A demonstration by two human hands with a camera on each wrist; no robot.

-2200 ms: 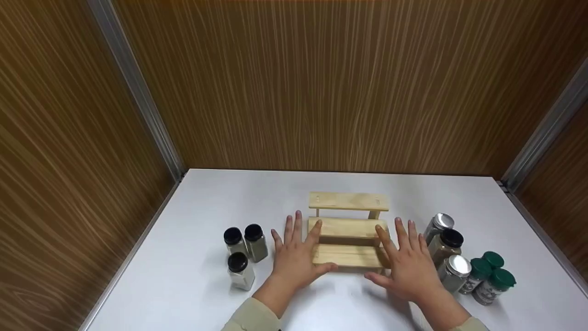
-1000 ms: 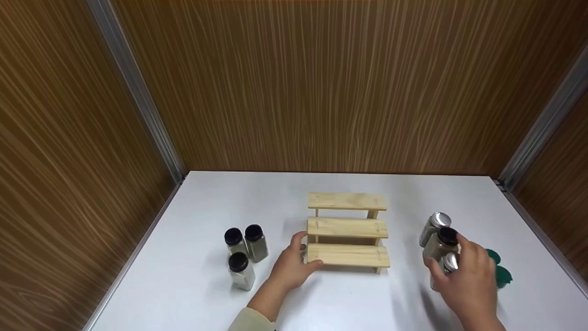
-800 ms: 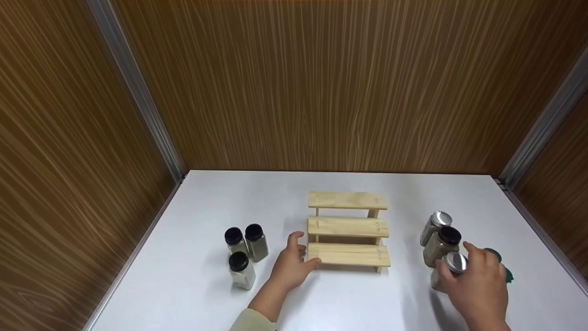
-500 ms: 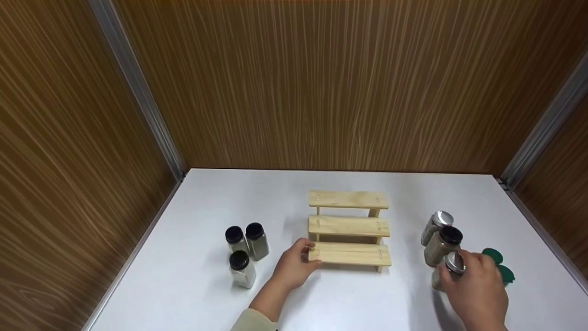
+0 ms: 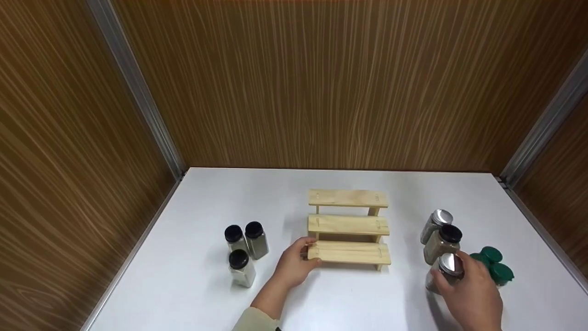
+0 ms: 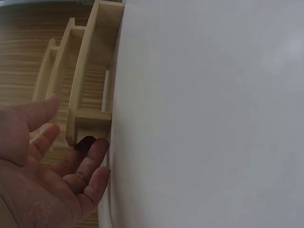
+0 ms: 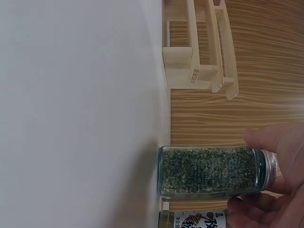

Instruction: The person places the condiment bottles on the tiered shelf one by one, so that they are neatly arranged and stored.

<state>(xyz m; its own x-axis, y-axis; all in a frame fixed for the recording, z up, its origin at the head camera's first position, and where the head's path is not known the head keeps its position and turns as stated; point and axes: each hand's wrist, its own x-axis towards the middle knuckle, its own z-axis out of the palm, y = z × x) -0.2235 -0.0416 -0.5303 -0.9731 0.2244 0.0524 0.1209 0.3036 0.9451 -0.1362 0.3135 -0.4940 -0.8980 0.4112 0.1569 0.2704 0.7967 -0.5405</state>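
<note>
A three-tier wooden rack (image 5: 349, 253) stands on the white table. My left hand (image 5: 294, 264) holds the left end of its lowest board, thumb at the front edge and forefinger behind; in the left wrist view the other fingers (image 6: 90, 166) curl beside the rack's end. To the right, my right hand (image 5: 473, 289) grips a silver-lidded glass jar (image 5: 443, 276) near its lid. Green dried herb flakes fill this spice jar (image 7: 209, 171), upright on the table. Just behind it stand a black-lidded jar (image 5: 442, 243) and another silver-lidded jar (image 5: 436, 225).
Three black-lidded jars (image 5: 241, 269) are grouped left of the rack. Several green-lidded jars (image 5: 500, 273) stand right of my right hand, partly hidden by it. Wood-grain panels (image 5: 340, 87) wall the table at the back and sides.
Both hands were spread over the rack at first. My left hand has settled on the lowest board's left end; my right hand went right, took hold of the front silver-lidded jar and shifted it slightly left.
</note>
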